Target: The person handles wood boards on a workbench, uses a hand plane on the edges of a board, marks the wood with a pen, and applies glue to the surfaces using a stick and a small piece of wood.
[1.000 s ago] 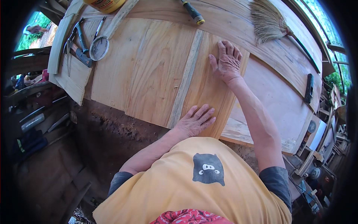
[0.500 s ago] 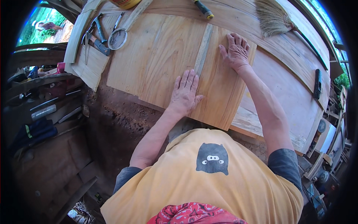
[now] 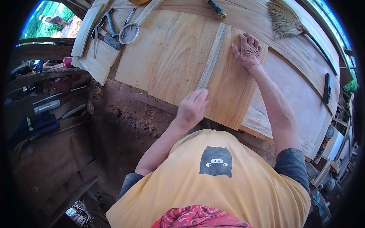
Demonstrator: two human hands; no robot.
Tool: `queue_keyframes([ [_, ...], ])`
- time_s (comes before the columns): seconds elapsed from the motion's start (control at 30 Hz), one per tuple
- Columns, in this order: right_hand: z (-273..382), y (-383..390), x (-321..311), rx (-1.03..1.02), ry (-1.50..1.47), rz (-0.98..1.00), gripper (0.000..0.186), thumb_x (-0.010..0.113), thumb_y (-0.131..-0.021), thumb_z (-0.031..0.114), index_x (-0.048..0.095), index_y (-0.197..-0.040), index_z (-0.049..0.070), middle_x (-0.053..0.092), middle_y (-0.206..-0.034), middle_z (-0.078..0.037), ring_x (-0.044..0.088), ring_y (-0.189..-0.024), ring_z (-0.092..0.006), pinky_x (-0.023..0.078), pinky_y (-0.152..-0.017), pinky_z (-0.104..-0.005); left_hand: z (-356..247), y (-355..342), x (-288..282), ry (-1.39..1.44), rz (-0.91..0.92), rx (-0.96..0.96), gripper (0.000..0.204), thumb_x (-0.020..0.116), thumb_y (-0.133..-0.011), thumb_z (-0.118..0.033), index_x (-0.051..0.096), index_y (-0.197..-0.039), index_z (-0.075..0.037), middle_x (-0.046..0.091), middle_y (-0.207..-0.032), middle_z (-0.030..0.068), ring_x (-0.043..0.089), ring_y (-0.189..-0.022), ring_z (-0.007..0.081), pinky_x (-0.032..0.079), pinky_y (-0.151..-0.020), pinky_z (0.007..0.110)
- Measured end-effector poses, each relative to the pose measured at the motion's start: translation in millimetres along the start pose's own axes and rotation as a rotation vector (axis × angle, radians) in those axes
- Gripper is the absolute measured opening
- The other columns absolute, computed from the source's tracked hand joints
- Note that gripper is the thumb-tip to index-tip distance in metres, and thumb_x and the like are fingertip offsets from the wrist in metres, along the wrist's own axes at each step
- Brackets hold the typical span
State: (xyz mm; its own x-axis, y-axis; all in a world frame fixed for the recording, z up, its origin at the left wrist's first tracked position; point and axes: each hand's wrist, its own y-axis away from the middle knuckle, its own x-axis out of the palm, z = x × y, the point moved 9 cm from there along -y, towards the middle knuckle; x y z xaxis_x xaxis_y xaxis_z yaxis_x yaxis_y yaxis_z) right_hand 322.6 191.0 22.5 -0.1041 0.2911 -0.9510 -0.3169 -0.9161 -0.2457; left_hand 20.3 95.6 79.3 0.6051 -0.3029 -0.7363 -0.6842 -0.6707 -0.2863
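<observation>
A reddish-grained board point(image 3: 234, 98) lies beside paler wooden panels point(image 3: 140, 57), with a narrow whitish strip point(image 3: 213, 53) at the seam. My right hand point(image 3: 249, 51) rests open on the upper part of the reddish board, fingers apart and slightly bent. My left hand point(image 3: 192, 108) is over the near end of the seam, blurred, its fingers drawn in; whether it touches or holds anything is unclear.
A hammer point(image 3: 109, 19), other tools, a round lid point(image 3: 129, 35) and a yellow-tipped tool point(image 3: 216, 8) are on the bench. A straw broom point(image 3: 281, 21) and black tool point(image 3: 327, 87) lie rightward. Cluttered shelves point(image 3: 45, 79) stand left. A small distant figure point(image 3: 55, 19) appears outside.
My left hand first moved up from the board's near end to the seam, fingers spread, then dropped slightly and curled. My right hand stays on the board. The view has shifted.
</observation>
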Motion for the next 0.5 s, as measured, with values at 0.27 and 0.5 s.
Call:
queue_keyframes([
  [0.27, -9.3, -7.1, 3.3, 0.016, -0.071, -0.069, 0.055, 0.064, -0.093, 0.044, 0.056, -0.139, 0.013, 0.05, -0.143, -0.009, 0.043, -0.135, -0.0354, 0.031, -0.113, -0.0527, -7.7, -121.4, 129.4, -0.206, 0.081, 0.107, 0.058, 0.061, -0.095, -0.022, 0.05, -0.146, 0.002, 0.044, -0.156, 0.0265, 0.035, -0.15, 0.0412, 0.024, -0.125, 0.054],
  [0.5, -37.5, 6.4, -8.7, 0.174, -0.291, -0.18, 0.053, 0.062, -0.095, 0.039, 0.055, -0.137, 0.01, 0.049, -0.142, -0.016, 0.043, -0.133, -0.0386, 0.032, -0.112, -0.0527, 19.4, -176.5, 154.1, -0.314, 0.166, -0.102, 0.076, 0.058, -0.096, -0.033, 0.03, -0.159, -0.001, 0.024, -0.169, 0.0214, 0.017, -0.159, 0.0358, 0.012, -0.126, 0.056],
])
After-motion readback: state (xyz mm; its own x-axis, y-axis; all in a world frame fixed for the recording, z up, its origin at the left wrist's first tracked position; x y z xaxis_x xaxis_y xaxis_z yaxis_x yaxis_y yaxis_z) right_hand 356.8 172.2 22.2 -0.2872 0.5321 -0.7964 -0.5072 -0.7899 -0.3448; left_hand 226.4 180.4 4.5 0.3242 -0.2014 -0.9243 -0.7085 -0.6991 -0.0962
